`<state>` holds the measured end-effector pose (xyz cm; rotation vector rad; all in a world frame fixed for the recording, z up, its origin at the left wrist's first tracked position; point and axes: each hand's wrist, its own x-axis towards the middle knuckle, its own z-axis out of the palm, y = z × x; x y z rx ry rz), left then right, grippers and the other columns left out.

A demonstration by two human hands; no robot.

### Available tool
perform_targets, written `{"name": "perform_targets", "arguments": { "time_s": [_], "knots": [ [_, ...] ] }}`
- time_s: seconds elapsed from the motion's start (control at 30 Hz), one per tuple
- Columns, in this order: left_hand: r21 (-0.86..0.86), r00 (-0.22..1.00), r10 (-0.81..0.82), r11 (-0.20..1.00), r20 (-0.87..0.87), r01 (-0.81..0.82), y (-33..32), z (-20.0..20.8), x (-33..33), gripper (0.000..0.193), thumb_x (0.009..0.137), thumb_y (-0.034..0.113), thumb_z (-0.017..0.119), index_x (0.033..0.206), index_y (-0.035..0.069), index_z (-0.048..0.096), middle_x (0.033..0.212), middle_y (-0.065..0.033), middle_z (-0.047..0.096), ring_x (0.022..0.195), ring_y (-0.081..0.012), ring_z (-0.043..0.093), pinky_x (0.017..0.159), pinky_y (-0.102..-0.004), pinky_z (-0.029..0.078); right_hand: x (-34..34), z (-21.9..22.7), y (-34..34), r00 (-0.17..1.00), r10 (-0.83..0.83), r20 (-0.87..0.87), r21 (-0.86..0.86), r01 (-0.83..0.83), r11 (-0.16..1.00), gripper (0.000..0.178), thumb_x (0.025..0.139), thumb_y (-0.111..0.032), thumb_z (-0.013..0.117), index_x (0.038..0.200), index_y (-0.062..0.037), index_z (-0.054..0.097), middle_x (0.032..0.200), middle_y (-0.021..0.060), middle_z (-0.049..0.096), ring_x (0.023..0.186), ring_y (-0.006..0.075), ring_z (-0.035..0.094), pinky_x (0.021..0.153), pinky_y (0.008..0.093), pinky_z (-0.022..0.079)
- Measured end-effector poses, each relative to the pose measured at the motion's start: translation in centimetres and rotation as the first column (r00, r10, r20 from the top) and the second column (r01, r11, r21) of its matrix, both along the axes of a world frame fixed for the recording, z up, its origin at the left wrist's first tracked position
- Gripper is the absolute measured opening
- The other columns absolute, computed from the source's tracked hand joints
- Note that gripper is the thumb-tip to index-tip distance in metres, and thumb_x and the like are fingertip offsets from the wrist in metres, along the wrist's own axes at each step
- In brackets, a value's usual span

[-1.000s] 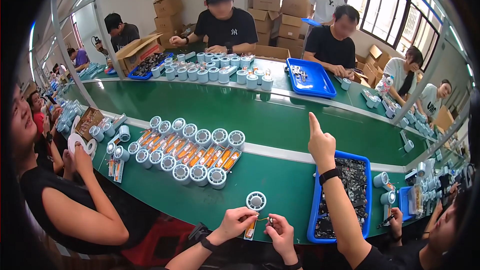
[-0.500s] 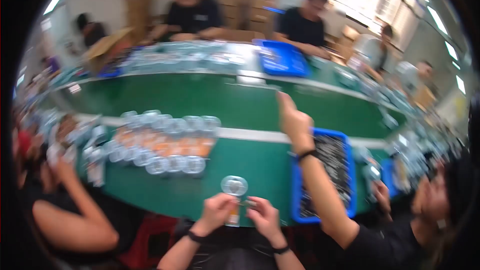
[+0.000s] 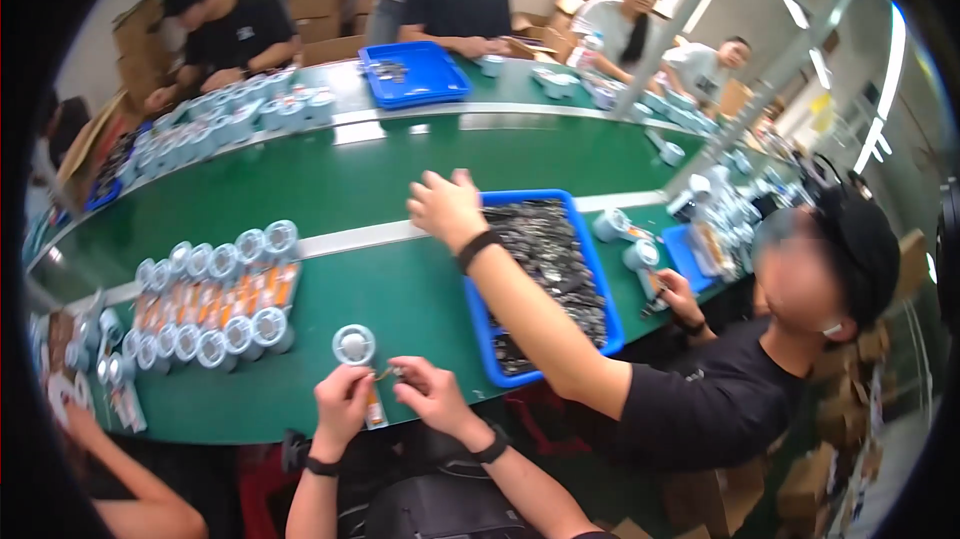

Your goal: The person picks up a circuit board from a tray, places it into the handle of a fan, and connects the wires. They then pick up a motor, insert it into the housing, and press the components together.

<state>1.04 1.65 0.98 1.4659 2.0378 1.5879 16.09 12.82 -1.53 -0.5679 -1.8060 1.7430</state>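
Just in front of me, a light-blue device with a round ring-shaped head point(image 3: 354, 344) and an orange-and-white handle lies at the near edge of the table. My left hand point(image 3: 340, 405) is closed on it below the head, with thumb and fingers pinched together. A thin wire point(image 3: 383, 373) runs from the device toward my right hand point(image 3: 440, 397). Between the right thumb and fingertips is a small dark metallic part point(image 3: 398, 372), too small to name exactly. Both hands are close together, nearly over the handle.
Rows of similar devices point(image 3: 215, 299) lie to the left. At right stands a blue tray point(image 3: 610, 334) full of small dark parts, with a co-worker's arm point(image 3: 540, 329) reaching across it. Beyond runs a green belt point(image 3: 330, 174); another blue tray point(image 3: 415, 89) and several people are on its far side.
My view has swung to the right, so the scene sits further left. The co-worker's hand over the belt has gone from pointing to spread fingers. My hands keep their hold.
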Motion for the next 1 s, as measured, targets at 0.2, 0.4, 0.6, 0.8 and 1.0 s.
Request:
{"name": "perform_targets", "arguments": {
  "time_s": [0.2, 0.4, 0.6, 0.8, 1.0],
  "knots": [
    [0.028, 0.999, 0.041, 0.999, 0.001, -0.041, -1.9, 0.0, -0.6, 0.007, 0.087, 0.002, 0.07, 0.093, 0.002, 0.068, 0.08, -0.012, 0.066, 0.065, -0.0258, 0.066, 0.058, -0.0332, 0.051, -1.3, 1.3, -1.1, 0.997, 0.079, 0.01, -0.05, -0.079, 0.996, 0.036, 0.092, 0.0, 0.065, 0.127, -0.0007, 0.06, 0.09, 0.0029, 0.061, 0.08, 0.0087, 0.063, 0.071, 0.0251, 0.055],
    [0.122, 1.0, 0.014, 0.993, -0.022, -0.011, -1.3, -0.5, -0.3, 0.01, 0.084, 0.0, 0.073, 0.094, 0.002, 0.07, 0.083, -0.0105, 0.067, 0.066, -0.0242, 0.066, 0.057, -0.0323, 0.051, -0.3, 0.2, -0.6, 0.997, 0.065, -0.03, -0.18, -0.069, 0.981, 0.035, 0.092, 0.002, 0.064, 0.127, 0.0023, 0.058, 0.1, 0.0058, 0.062, 0.084, 0.0115, 0.065, 0.073, 0.0263, 0.057],
    [0.197, 0.999, -0.001, 0.98, -0.05, 0.011, -1.7, -0.6, -0.3, 0.014, 0.082, -0.002, 0.075, 0.095, 0.002, 0.07, 0.083, -0.0094, 0.068, 0.065, -0.0216, 0.066, 0.055, -0.0301, 0.05, -0.8, 1.0, -1.0, 0.999, -0.009, -0.042, -0.164, 0.002, 0.986, 0.038, 0.091, 0.005, 0.059, 0.128, 0.0027, 0.055, 0.105, 0.0096, 0.063, 0.08, 0.0141, 0.066, 0.073, 0.0262, 0.054],
    [0.153, 1.0, -0.016, 0.988, -0.01, 0.017, -1.7, -0.5, 0.0, 0.014, 0.082, 0.004, 0.076, 0.095, 0.003, 0.07, 0.083, -0.0095, 0.067, 0.065, -0.0216, 0.066, 0.055, -0.0317, 0.052, -0.7, 0.5, -0.9, 0.999, -0.033, -0.021, -0.222, 0.027, 0.975, 0.038, 0.091, 0.006, 0.059, 0.128, 0.003, 0.054, 0.107, 0.01, 0.062, 0.083, 0.0152, 0.066, 0.074, 0.0267, 0.053],
    [0.136, 0.994, 0.007, 0.991, -0.111, 0.008, -1.5, -0.1, 0.0, 0.014, 0.081, 0.004, 0.077, 0.093, 0.004, 0.07, 0.08, -0.0076, 0.066, 0.061, -0.0217, 0.064, 0.054, -0.0331, 0.051, -1.5, 0.8, -2.0, 0.991, -0.121, -0.059, -0.286, 0.1, 0.953, 0.037, 0.09, 0.008, 0.06, 0.127, 0.0038, 0.054, 0.11, 0.0106, 0.064, 0.092, 0.0157, 0.065, 0.08, 0.0275, 0.054]
  ]
}}
